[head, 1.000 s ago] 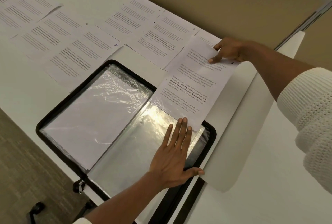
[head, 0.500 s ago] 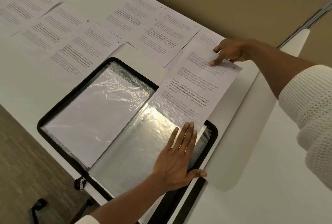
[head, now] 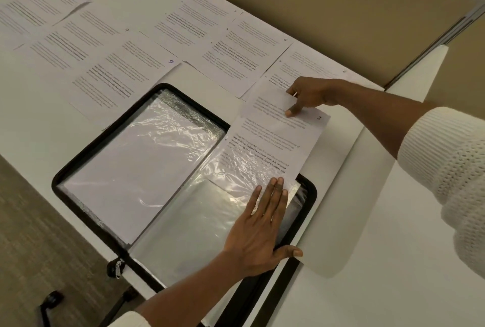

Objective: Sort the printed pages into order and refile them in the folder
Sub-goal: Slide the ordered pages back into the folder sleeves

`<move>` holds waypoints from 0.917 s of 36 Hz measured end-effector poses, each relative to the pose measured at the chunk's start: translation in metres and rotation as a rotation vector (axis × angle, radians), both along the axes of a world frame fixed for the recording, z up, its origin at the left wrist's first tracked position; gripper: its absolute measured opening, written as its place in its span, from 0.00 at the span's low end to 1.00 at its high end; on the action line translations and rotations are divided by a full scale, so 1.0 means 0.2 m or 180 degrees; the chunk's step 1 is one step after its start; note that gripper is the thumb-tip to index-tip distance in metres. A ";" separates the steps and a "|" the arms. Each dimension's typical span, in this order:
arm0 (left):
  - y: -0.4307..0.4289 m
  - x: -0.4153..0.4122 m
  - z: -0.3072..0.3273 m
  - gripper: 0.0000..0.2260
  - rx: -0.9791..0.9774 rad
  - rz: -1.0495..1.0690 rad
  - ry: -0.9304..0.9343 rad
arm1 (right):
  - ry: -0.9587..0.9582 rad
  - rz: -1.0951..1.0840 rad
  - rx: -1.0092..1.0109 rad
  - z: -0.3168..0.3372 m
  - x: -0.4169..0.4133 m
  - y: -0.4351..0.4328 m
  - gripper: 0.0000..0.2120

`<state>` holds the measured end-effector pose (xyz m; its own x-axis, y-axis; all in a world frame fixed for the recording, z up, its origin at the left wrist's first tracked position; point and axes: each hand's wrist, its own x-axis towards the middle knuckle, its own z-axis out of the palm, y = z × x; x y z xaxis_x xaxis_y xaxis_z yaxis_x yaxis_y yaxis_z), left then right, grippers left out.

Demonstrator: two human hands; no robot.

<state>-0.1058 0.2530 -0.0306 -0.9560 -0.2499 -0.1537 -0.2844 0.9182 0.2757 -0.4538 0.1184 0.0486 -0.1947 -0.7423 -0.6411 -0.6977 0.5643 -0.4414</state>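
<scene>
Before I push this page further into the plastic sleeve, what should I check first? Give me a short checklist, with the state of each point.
1. Left hand presses the sleeve flat: ok.
2. Right hand grips the page at its top edge: ok.
3. Lower part of the page is under the plastic: ok.
4. Page fully inside: not ok, its upper half sticks out.
5. Page in right order: cannot tell; its corner reads 3.
6. Folder lies open: ok.
</scene>
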 end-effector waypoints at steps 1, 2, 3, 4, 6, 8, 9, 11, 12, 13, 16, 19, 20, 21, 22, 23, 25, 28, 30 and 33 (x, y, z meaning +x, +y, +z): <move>0.00 0.00 0.00 0.52 0.0036 -0.0002 0.0044 | 0.0078 0.0069 -0.0050 -0.01 0.03 0.00 0.23; -0.01 0.01 0.00 0.51 0.0068 0.0007 0.0099 | 0.0155 0.0121 -0.0085 -0.02 0.05 0.00 0.23; -0.02 0.02 0.01 0.51 0.0095 0.0035 0.0157 | 0.0200 0.0162 -0.0104 -0.03 0.07 0.01 0.23; -0.03 0.03 0.01 0.51 0.0122 0.0092 0.0218 | 0.0207 0.0157 -0.0109 -0.04 0.08 0.01 0.23; -0.06 0.06 0.02 0.50 0.0190 0.0305 0.0299 | 0.0210 0.0119 -0.0133 -0.06 0.11 0.03 0.23; -0.11 0.10 0.03 0.51 0.0184 0.0550 0.0302 | 0.0284 -0.0021 -0.0187 -0.07 0.13 0.05 0.27; -0.13 0.13 0.03 0.51 0.0146 0.0654 0.0305 | 0.0365 -0.0120 -0.0236 -0.08 0.14 0.06 0.29; -0.19 0.18 0.01 0.51 0.0079 0.0826 0.0306 | 0.0581 -0.0333 -0.0379 -0.09 0.15 0.08 0.30; -0.21 0.21 0.00 0.51 0.0047 0.0906 0.0293 | 0.0673 -0.0458 -0.0467 -0.10 0.15 0.09 0.29; -0.23 0.24 0.00 0.51 0.0006 0.0984 0.0271 | 0.0767 -0.0583 -0.0568 -0.11 0.16 0.09 0.27; -0.28 0.31 -0.02 0.51 -0.0078 0.1090 0.0220 | 0.1000 -0.0828 -0.0842 -0.13 0.20 0.12 0.19; -0.29 0.36 -0.02 0.51 -0.0094 0.1009 0.0183 | 0.1070 -0.0809 -0.1025 -0.15 0.24 0.14 0.12; -0.29 0.37 -0.02 0.51 -0.0097 0.0985 0.0173 | 0.1086 -0.0806 -0.1073 -0.15 0.26 0.14 0.11; -0.29 0.38 -0.02 0.51 -0.0098 0.0969 0.0166 | 0.1100 -0.0826 -0.1108 -0.16 0.27 0.14 0.11; -0.29 0.39 -0.02 0.51 -0.0095 0.0958 0.0161 | 0.1111 -0.0864 -0.1136 -0.17 0.29 0.15 0.12; -0.29 0.40 -0.01 0.51 -0.0089 0.0944 0.0150 | 0.1119 -0.0913 -0.1157 -0.17 0.31 0.15 0.14; -0.29 0.41 -0.02 0.51 -0.0066 0.0902 0.0136 | 0.1105 -0.1029 -0.1205 -0.18 0.35 0.15 0.19; -0.29 0.43 -0.02 0.51 -0.0056 0.0819 0.0109 | 0.1063 -0.1080 -0.1245 -0.17 0.40 0.16 0.18; -0.29 0.44 -0.02 0.51 -0.0054 0.0772 0.0099 | 0.1078 -0.1006 -0.1264 -0.17 0.42 0.18 0.14; -0.30 0.45 -0.02 0.51 -0.0011 0.0737 0.0139 | 0.1026 -0.1057 -0.1229 -0.17 0.46 0.21 0.12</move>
<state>-0.0161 0.1932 -0.0349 -0.8789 -0.4637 -0.1122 -0.4753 0.8309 0.2894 -0.3608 0.1608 0.0143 -0.5956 -0.7760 -0.2075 -0.6444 0.6158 -0.4534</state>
